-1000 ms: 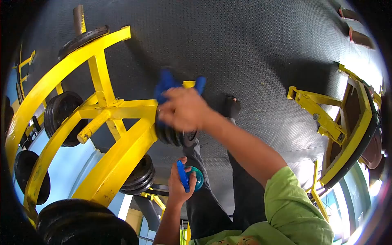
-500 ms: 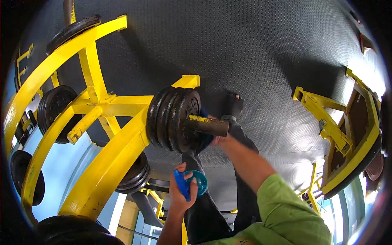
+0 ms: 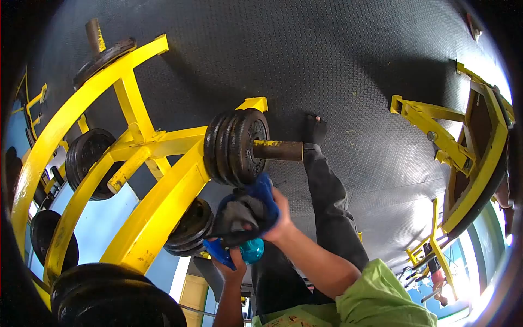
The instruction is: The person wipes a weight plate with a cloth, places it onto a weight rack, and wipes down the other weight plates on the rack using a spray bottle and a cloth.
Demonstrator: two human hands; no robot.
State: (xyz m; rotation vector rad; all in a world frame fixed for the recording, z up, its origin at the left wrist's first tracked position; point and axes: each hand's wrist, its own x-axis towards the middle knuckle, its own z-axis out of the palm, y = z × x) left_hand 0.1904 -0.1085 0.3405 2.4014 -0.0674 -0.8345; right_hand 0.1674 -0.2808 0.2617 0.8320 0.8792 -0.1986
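My right hand (image 3: 279, 217) is closed round a blue and dark grey cloth (image 3: 242, 215), just below the weight plates (image 3: 239, 147) on the rack's peg. Below and partly behind the cloth, my left hand (image 3: 230, 266) holds a teal translucent object (image 3: 252, 250) with a blue part (image 3: 219, 253). The cloth overlaps the top of the teal object and hides some of my left fingers.
The yellow rack (image 3: 158, 207) with more black plates (image 3: 90, 163) fills the left side. At the right is a yellow-framed bench (image 3: 474, 163). Black textured floor (image 3: 305, 60) lies ahead, with my foot (image 3: 315, 129) on it. A person (image 3: 437, 278) appears far at lower right.
My right hand has come from behind the plates, down and toward my left hand, with the cloth now in view in it. My left hand has shifted slightly left.
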